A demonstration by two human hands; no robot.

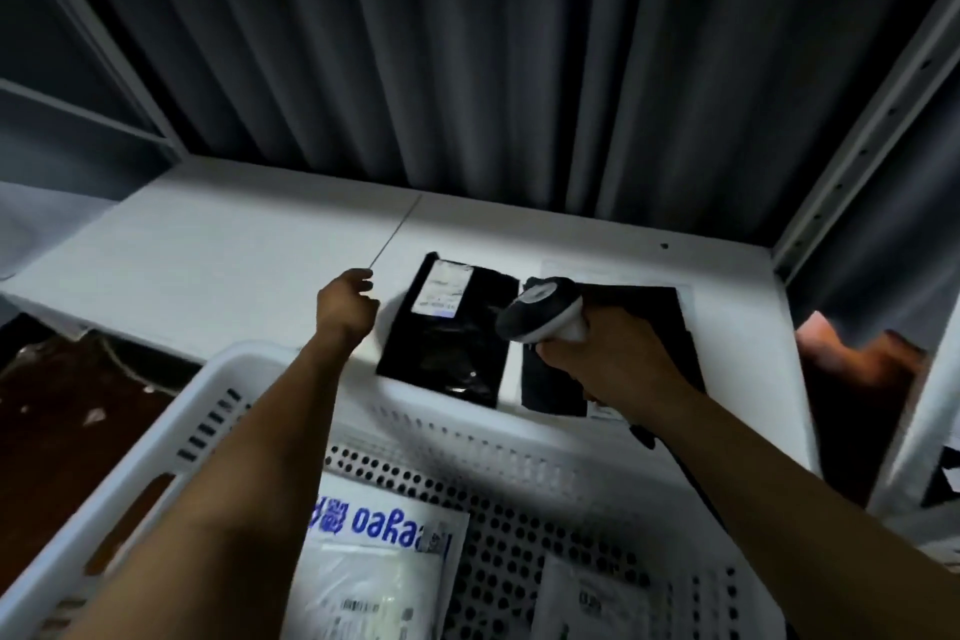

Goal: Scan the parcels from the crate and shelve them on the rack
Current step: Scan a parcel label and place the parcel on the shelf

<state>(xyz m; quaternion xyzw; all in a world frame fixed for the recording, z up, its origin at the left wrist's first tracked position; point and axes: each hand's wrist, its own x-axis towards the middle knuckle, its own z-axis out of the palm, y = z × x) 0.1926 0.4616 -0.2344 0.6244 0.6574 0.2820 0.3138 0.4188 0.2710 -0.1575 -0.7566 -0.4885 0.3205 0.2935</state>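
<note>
While the right hand (608,359) grips the one scanner (545,312), two black parcels lie at the shelf's (208,250) front edge: left parcel (441,353) and right parcel (660,312). The left hand (345,301), loosely curled and empty, is just beside the left parcel. The crate (156,437) holds two more: printed parcel (374,572) and plain parcel (587,603).

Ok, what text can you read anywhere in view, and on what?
"oaRa", blue print, partly blurred: white parcel in the crate.
Too blurred: label on the black parcel on the shelf.
Too blurred: small print on the second crate parcel.
None readable on the scanner.
</note>
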